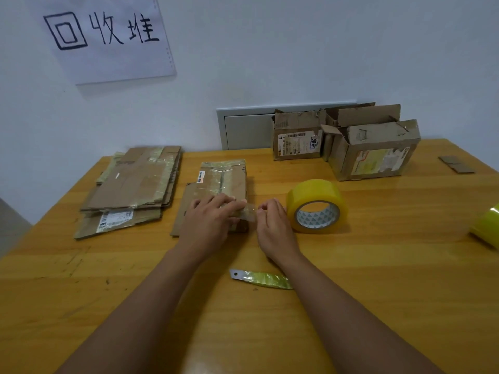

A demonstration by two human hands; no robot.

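A flattened cardboard box (221, 179) lies in the middle of the wooden table (378, 265). My left hand (210, 220) rests on its near end, fingers laid flat over a clear strip of tape (249, 213) that sticks out past the box's right edge. My right hand (272, 222) is just right of the box, fingers curled, pinching the free end of that strip. A yellow tape roll (317, 206) lies flat right beside my right hand.
A stack of flattened boxes (135, 187) lies at the left. Two open cardboard boxes (298, 136) (374, 152) stand at the back right. A tape-wrapped cutter blade (260, 278) lies between my forearms. Another tape roll (487, 226) is at the right edge. A cardboard scrap (456, 164) lies far right.
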